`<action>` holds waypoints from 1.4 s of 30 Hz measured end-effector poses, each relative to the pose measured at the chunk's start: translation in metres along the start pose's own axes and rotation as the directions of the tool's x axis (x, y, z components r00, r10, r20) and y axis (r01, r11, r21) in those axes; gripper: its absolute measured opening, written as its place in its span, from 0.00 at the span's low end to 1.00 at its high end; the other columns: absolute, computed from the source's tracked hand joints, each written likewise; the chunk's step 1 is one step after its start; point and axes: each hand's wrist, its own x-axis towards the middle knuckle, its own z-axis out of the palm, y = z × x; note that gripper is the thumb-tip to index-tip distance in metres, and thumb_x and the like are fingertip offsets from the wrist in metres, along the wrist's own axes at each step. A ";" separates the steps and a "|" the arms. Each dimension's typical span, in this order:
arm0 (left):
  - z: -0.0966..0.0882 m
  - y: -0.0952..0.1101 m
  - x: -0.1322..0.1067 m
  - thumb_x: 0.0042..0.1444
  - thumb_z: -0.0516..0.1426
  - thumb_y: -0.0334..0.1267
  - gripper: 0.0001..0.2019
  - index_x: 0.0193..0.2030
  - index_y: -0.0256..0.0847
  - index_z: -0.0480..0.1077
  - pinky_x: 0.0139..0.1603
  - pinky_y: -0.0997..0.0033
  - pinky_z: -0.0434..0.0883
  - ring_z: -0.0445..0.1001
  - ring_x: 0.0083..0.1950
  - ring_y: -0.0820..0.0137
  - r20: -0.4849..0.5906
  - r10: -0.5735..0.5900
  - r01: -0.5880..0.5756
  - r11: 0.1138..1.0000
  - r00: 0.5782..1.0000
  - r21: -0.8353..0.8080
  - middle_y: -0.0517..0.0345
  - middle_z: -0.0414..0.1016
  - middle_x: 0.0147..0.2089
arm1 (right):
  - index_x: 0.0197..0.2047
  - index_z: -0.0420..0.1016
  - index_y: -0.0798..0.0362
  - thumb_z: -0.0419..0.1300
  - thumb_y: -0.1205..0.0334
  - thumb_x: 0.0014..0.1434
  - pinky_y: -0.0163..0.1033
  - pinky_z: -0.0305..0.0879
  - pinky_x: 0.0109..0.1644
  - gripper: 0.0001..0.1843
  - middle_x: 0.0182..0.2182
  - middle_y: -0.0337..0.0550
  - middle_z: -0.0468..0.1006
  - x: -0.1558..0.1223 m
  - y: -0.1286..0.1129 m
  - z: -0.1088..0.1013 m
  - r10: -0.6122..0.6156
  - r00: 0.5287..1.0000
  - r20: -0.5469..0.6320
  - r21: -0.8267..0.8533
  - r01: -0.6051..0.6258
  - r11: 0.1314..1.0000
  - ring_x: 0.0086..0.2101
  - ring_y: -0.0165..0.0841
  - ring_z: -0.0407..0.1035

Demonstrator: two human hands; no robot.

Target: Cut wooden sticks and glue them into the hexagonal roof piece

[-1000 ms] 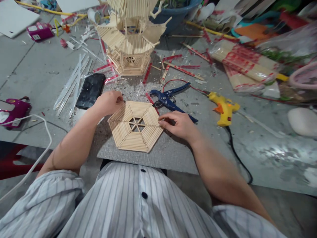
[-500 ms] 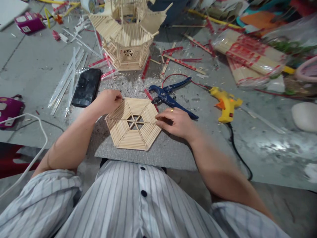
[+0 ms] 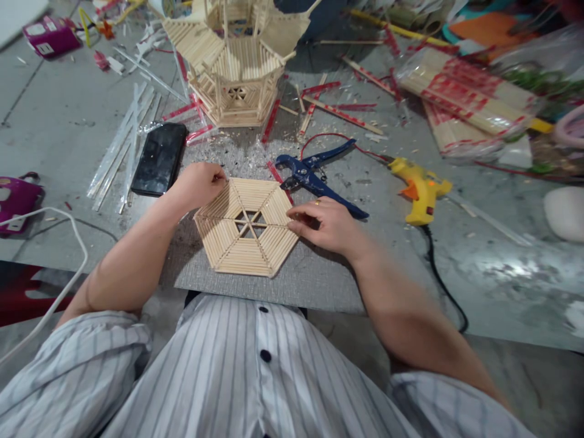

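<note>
A hexagonal panel of thin wooden sticks [image 3: 246, 258] lies flat at the table's front edge, with crossed spokes over a small opening in its middle. My left hand [image 3: 203, 182] is closed at its upper left corner, the fingertips curled and partly hidden. At the right corner, my right hand [image 3: 322, 225] pinches the rim between thumb and fingers. Just beyond the panel rests a blue hand cutter [image 3: 310, 173] with its handles spread. A black phone [image 3: 159, 159] lies beyond my left forearm.
Behind the panel stands a stick-built pavilion model [image 3: 246, 67]. A yellow glue gun [image 3: 417, 188] with a black cord lies to the right. Clear glue sticks [image 3: 125, 146] are on the left, bagged wooden sticks [image 3: 469, 97] at back right. Red-and-white wrapper scraps [image 3: 342, 112] litter the middle.
Both hands and the panel hold nearly the same position. The view has shifted slightly, so the glue gun and cutter appear a little farther right.
</note>
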 end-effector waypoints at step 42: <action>0.002 0.005 -0.010 0.63 0.46 0.43 0.17 0.41 0.39 0.73 0.32 0.68 0.62 0.77 0.41 0.62 -0.111 0.244 -0.222 0.959 0.963 0.174 0.49 0.80 0.43 | 0.39 0.79 0.55 0.56 0.65 0.56 0.47 0.66 0.44 0.11 0.39 0.52 0.80 0.128 0.068 -0.051 0.447 0.885 -0.132 -0.299 -0.466 0.833 0.40 0.44 0.73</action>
